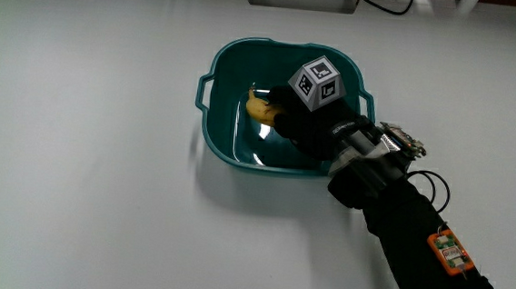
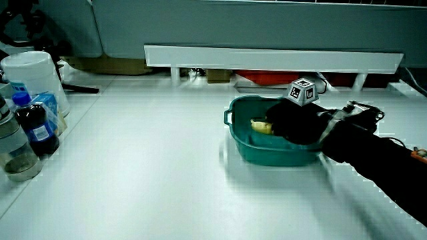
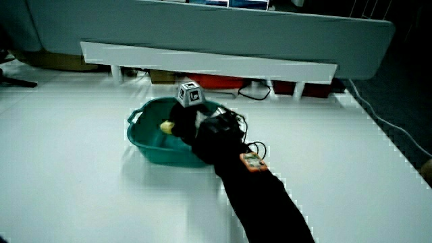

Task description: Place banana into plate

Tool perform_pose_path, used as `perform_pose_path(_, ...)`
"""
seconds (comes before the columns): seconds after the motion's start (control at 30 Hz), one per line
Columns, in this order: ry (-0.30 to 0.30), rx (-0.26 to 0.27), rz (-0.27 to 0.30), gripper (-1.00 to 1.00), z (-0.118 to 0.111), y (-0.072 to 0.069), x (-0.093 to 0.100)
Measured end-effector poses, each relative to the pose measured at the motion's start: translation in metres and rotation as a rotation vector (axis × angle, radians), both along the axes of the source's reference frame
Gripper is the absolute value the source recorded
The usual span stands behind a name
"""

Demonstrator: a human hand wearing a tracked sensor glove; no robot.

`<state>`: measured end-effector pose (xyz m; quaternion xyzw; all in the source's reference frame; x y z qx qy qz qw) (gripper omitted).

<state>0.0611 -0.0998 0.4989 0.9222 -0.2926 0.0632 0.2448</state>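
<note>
White table [image 1: 75,150], banana [image 1: 259,108] in teal plate [image 1: 217,142]

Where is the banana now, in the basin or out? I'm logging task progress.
In. The banana lies inside the teal basin, below its rim, with the hand over it; both side views agree.

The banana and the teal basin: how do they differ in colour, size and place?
The banana is yellow; the teal basin is blue-green. The banana is small, the basin much larger, with handles on its rim. The banana lies inside the basin under the hand, mostly hidden by it; the basin stands on the white table. Both show in both side views.
</note>
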Motion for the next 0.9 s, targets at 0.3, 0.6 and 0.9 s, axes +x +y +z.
perform_pose_path(0.3,0.091,-0.025,-0.047,0.00,0.019,0.002,-0.005)
perform_pose_path(0.6,0.151,-0.030,-0.097,0.00,0.031,0.009,-0.014)
perform_pose_path(0.9,0.174,-0.076,-0.086,0.00,0.044,0.010,-0.008)
